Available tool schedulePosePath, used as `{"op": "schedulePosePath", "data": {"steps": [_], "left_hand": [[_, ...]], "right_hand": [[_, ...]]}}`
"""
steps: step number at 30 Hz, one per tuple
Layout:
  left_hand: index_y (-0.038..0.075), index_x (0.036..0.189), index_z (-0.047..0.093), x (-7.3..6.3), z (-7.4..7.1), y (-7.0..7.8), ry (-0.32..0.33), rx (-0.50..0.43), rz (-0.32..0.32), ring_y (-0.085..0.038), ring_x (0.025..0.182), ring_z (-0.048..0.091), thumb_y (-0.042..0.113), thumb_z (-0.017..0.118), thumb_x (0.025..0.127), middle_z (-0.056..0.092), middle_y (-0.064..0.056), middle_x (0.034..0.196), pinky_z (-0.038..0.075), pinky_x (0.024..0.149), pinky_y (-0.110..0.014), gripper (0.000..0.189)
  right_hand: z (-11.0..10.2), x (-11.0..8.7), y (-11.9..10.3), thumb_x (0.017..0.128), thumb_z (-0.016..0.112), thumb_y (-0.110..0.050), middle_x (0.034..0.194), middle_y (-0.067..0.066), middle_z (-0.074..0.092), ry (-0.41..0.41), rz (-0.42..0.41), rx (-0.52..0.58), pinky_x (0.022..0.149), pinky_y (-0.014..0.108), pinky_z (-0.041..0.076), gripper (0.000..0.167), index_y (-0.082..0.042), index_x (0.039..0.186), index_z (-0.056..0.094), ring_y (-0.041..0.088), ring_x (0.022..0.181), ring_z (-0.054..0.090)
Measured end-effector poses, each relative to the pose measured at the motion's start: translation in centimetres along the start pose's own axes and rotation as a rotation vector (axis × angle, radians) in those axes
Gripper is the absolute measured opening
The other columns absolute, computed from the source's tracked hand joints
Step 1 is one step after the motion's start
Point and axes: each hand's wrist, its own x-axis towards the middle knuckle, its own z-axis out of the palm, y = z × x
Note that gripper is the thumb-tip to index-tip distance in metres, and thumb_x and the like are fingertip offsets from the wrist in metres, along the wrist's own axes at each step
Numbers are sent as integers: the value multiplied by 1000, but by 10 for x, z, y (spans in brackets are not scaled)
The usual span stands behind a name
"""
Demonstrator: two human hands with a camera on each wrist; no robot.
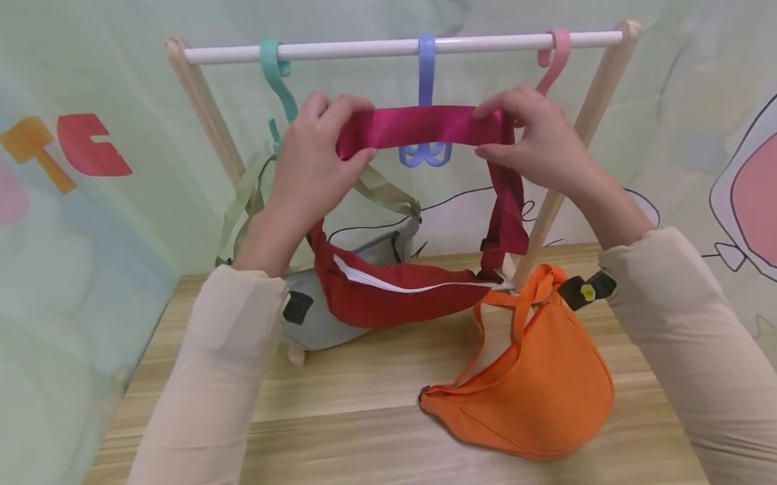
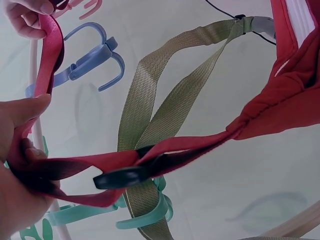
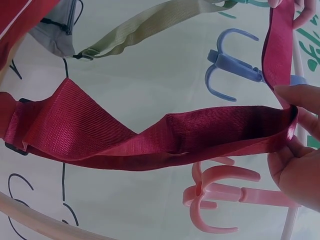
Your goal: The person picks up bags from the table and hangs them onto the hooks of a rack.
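Note:
A red waist bag (image 1: 404, 293) with a white zipper hangs from its dark-red strap (image 1: 425, 125), which both hands hold up level. My left hand (image 1: 320, 147) pinches the strap's left end between thumb and fingers. At the other end my right hand (image 1: 531, 136) grips it the same way. Just behind the stretched strap is a blue hook (image 1: 426, 155) on the white rail (image 1: 352, 49); its prongs show below the strap. In the left wrist view a black buckle (image 2: 125, 176) sits on the strap beneath the left hand.
A grey bag (image 1: 319, 312) hangs by its olive strap (image 2: 172, 100) from the green hook (image 1: 277, 80) at left. On the right is a pink hook (image 1: 557, 61). An orange bag (image 1: 541, 388) lies on the wooden table (image 1: 347, 450), by the rack's right leg (image 1: 604, 85).

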Motion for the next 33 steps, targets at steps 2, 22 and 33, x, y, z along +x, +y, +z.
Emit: {"op": "schedulePosePath", "data": {"steps": [2, 22, 33], "left_hand": [[11, 122, 55, 1, 0, 0, 3, 4, -1, -23, 101, 49, 17, 67, 82, 50, -12, 110, 47, 83, -34, 42], [15, 125, 54, 6, 8, -2, 19, 23, -36, -21, 102, 49, 21, 66, 84, 48, -11, 109, 47, 83, -32, 44], [14, 125, 54, 10, 12, -5, 49, 28, -28, -21, 100, 50, 21, 65, 84, 49, -12, 109, 47, 83, -31, 43]], "right_hand": [[0, 1, 0, 84, 65, -9, 108, 10, 50, 3, 4, -1, 79, 35, 39, 35, -5, 117, 57, 21, 99, 43], [2, 7, 1, 83, 65, -9, 111, 11, 50, 59, 33, -19, 85, 35, 34, 37, -5, 118, 57, 21, 100, 42], [3, 7, 1, 84, 65, -12, 112, 11, 48, 65, 43, -25, 83, 36, 36, 38, -7, 121, 56, 22, 101, 41]]}}
